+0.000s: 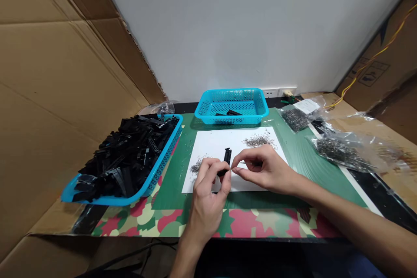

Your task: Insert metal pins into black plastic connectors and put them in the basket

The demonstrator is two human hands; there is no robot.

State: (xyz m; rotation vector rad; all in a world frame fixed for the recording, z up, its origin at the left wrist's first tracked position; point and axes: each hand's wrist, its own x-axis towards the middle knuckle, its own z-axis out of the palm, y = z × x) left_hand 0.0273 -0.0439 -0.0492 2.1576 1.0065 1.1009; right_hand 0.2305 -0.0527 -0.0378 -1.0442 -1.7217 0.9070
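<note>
My left hand [210, 197] is closed around a narrow black plastic part [227, 155] whose slotted upper end sticks up past the fingers. Beside it, my right hand [267, 169] pinches thumb and forefinger together against the part's right side. Whatever lies in that pinch is too small to make out. Below both hands is a sheet of white paper [216, 139]. On it lie a pile of small bent wire pieces [196, 167] to the left and another wire pile [259, 140] behind my right hand.
At left, a blue basket [163, 176] is heaped with black plastic parts [125, 154]. Another blue basket [233, 92] at the back holds a few black parts [233, 113]. Clear bags of wire pieces [295, 118] lie at right on the green mat [312, 173]. Cardboard [65, 74] walls the left side.
</note>
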